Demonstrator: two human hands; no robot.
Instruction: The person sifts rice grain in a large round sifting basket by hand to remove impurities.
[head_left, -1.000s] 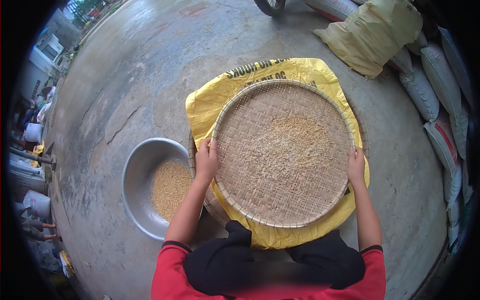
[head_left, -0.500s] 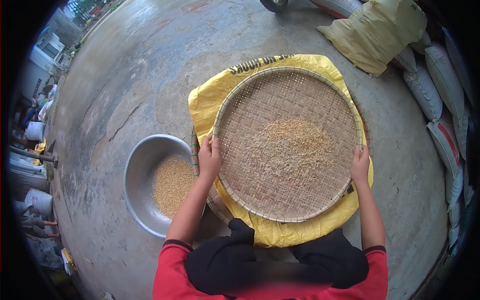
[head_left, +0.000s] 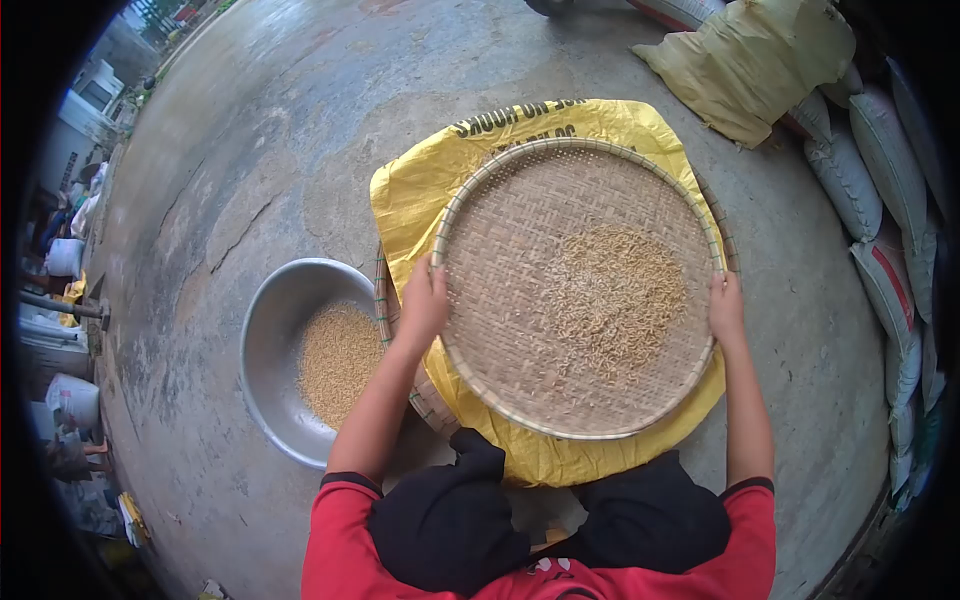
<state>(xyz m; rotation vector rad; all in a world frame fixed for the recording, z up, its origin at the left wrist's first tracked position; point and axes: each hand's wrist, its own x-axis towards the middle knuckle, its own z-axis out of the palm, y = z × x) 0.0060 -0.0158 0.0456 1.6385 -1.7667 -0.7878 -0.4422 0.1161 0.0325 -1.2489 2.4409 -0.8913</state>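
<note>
A round woven bamboo sieve [head_left: 500, 330] is held between my two hands, above a yellow woven sack [head_left: 410, 210]. My left hand [head_left: 425, 300] grips its left rim, and my right hand [head_left: 727, 305] is closed on the right rim. Unhusked rice grains [head_left: 625, 300] lie in a loose heap right of the sieve's centre. Under the sack, the edge of another woven tray [head_left: 432, 408] shows at the left. Beside my left forearm stands a metal basin [head_left: 270, 340] with a pile of grain [head_left: 340, 360] in it.
Filled sacks [head_left: 850, 190] are stacked along the right side, with a pale yellow sack [head_left: 745, 70] at the upper right. White buckets [head_left: 75, 400] and clutter line the left edge, where part of another person [head_left: 70, 455] shows. The floor is concrete [head_left: 220, 200].
The sieve has shifted slightly right in my hands. The grain heap has slid right and bunched closer together. More of the yellow sack's lettering shows behind the rim.
</note>
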